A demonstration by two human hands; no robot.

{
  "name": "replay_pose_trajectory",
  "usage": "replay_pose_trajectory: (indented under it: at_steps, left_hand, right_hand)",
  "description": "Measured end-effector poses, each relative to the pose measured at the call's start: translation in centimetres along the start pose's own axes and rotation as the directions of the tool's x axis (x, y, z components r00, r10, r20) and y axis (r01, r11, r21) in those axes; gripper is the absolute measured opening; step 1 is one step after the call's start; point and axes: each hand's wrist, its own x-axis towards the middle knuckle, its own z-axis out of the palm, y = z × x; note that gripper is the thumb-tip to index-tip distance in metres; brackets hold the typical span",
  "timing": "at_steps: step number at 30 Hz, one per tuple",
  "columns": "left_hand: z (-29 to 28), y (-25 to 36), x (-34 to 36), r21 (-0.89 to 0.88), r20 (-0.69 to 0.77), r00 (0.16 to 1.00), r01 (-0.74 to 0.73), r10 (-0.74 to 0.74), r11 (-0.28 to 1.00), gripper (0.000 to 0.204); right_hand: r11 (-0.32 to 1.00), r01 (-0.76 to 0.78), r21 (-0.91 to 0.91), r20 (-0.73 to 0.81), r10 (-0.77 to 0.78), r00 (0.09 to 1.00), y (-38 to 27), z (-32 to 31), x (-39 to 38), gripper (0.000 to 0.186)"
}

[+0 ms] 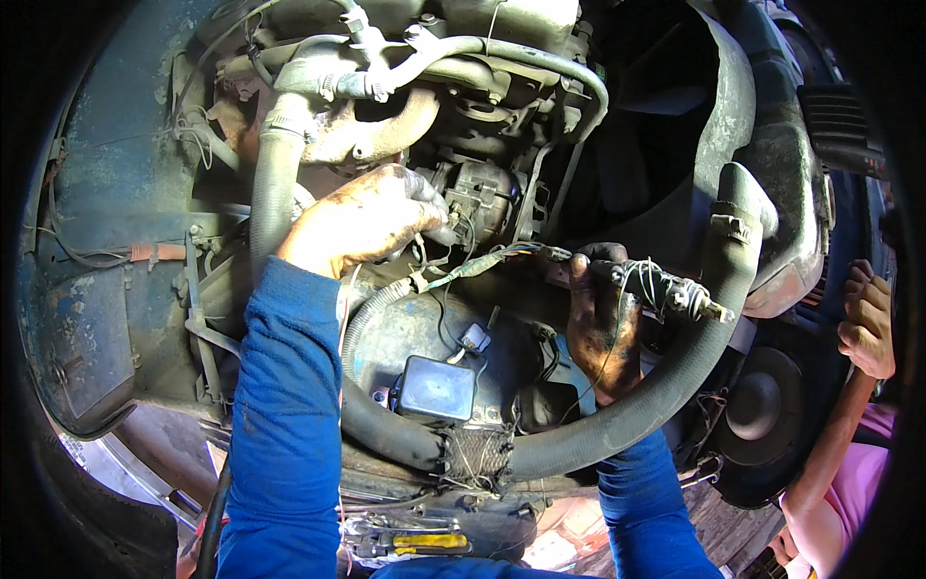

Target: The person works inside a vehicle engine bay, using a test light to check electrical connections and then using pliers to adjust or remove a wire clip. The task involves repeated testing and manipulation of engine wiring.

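Note:
My left hand (pixel 381 217) is closed, its fingertips pinched beside the alternator (pixel 487 193) where thin wires meet it. What they grip is hidden behind the knuckles. My right hand (pixel 606 338), stained dark with grease, is wrapped around a dark cylindrical part with a metal end (pixel 685 297), which has loose thin wire wound about it. A taped wiring harness (pixel 482 262) stretches between the two hands, its coloured wires bare near my right thumb. From its left end a grey corrugated sleeve (pixel 365 318) curves downward.
A thick radiator hose (pixel 627 432) loops below my hands, passing a square black box (pixel 436 388). The fan shroud (pixel 725 87) stands at upper right. Tools with a yellow handle (pixel 429 541) lie at the lower edge. Another person's hand (pixel 866 318) is at far right.

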Motion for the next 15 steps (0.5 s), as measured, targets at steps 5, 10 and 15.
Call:
replay_pose_trajectory:
  at_steps: [5,10,15]
  left_hand:
    - [0.1,1.1,0.0,0.017,0.034,0.995,0.091,-0.092,0.996,0.018]
    - [0.3,2.0,-0.2,0.012,0.064,0.991,0.116,-0.116,0.993,0.014]
    - [0.4,2.1,-0.2,0.023,0.073,0.990,0.116,-0.117,0.993,0.014]
  right_hand:
    - [0.999,-0.029,0.041,0.008,0.028,1.000,0.4,0.2,0.0,0.007]
    - [0.992,-0.062,0.108,0.034,0.058,0.998,0.5,0.2,0.0,0.011]
    - [1.000,-0.021,0.019,0.035,0.020,0.999,0.4,-0.1,-0.2,0.010]
